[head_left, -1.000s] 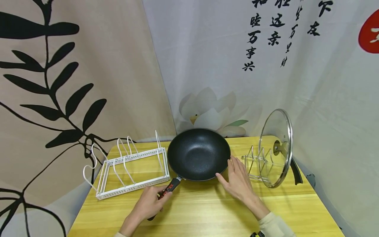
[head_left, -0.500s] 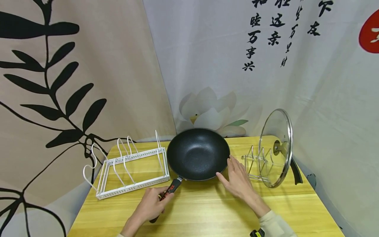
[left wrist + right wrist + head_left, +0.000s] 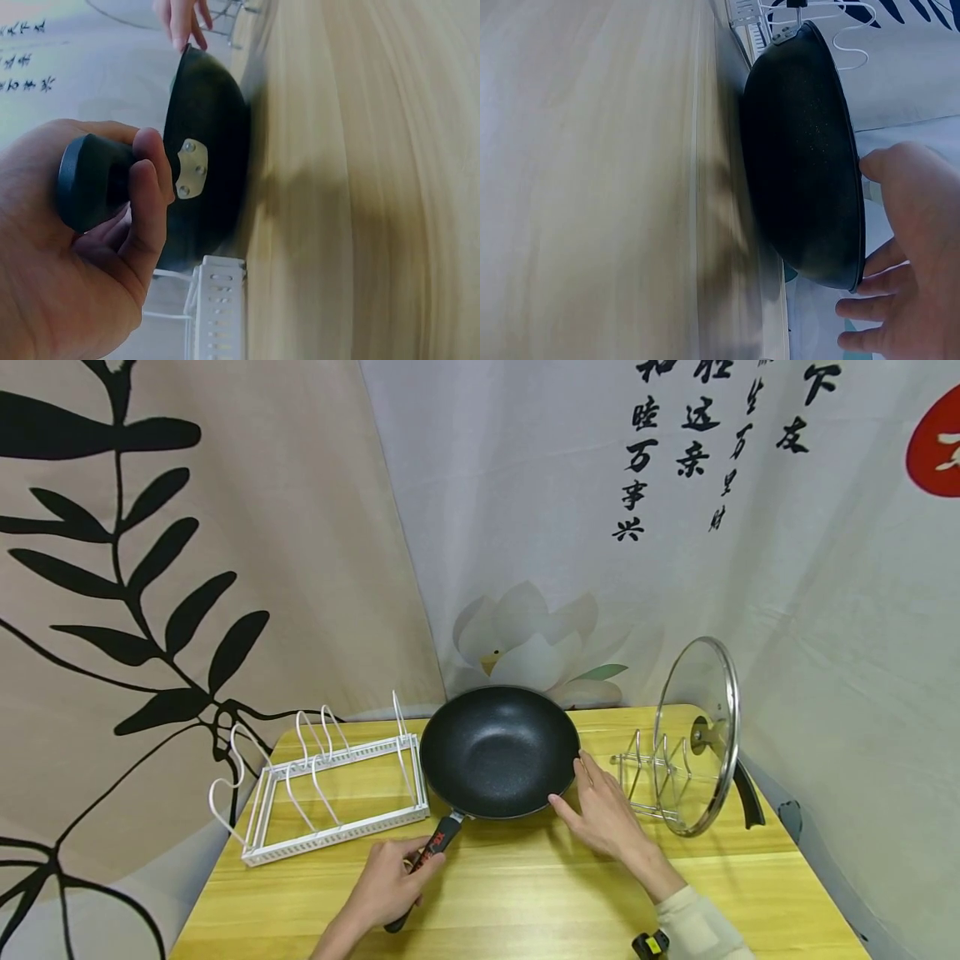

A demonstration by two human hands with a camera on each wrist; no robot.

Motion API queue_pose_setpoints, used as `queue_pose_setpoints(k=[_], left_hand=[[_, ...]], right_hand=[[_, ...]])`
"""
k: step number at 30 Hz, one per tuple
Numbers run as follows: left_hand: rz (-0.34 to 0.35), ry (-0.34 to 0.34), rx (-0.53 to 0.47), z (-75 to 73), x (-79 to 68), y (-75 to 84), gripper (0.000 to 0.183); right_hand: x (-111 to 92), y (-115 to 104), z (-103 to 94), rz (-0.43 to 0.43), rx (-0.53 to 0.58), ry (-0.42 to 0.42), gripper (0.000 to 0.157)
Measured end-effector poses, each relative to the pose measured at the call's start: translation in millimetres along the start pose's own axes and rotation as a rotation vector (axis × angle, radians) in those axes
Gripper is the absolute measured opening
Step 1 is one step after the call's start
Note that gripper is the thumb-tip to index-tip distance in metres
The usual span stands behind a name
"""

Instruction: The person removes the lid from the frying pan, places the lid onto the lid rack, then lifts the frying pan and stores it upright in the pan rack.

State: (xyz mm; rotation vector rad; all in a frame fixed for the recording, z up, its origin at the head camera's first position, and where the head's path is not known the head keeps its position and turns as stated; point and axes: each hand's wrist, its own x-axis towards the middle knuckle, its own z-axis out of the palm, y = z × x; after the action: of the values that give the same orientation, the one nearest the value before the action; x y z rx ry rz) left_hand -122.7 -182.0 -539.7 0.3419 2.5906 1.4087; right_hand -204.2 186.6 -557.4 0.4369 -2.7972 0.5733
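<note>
A black wok (image 3: 501, 752) sits at the middle back of the table, its inside facing up. My left hand (image 3: 388, 881) grips its black handle (image 3: 442, 839), fingers curled round it; the handle's butt end (image 3: 82, 184) pokes out past the palm in the left wrist view. My right hand (image 3: 606, 814) lies along the wok's right front rim, thumb and fingertips touching the edge with the fingers spread and fairly straight. From the right wrist view, the wok's dark outer side (image 3: 802, 157) shows, and the right thumb (image 3: 874, 165) meets the rim.
Left of the wok stands a white rack (image 3: 337, 839) with upright loops, close to its rim. On the right, a glass lid (image 3: 697, 735) with a black handle stands upright in a small wire rack (image 3: 637, 768). A printed curtain (image 3: 360, 527) hangs behind the wooden table (image 3: 525, 910).
The wok's bowl has shifted slightly left while the end of its handle has swung a little right. My left hand moved right with the handle; the right hand stayed at the rim.
</note>
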Motion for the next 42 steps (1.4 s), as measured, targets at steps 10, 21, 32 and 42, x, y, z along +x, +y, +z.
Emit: queue_pose_setpoints(k=[10,21,32,42], left_hand=[[-0.013,0.046,-0.026,10.1,-1.7,1.5,0.028],[-0.054,0.125,-0.084,25.4,-3.2,4.6,0.031],[-0.096,0.131,-0.124,32.3,-3.0,10.9,0.036],[-0.093,0.091,-0.135,39.0,-1.8,10.8,0.045]], right_hand=[[5,4,-3.7,0.022,0.033,-0.049,0.090],[11,6,-6.3,0.033,0.070,-0.077,0.087],[12,9,-4.8,0.042,0.094,-0.049,0.082],[2,-4,-0.3,0.018,0.055,0.011,0.082]])
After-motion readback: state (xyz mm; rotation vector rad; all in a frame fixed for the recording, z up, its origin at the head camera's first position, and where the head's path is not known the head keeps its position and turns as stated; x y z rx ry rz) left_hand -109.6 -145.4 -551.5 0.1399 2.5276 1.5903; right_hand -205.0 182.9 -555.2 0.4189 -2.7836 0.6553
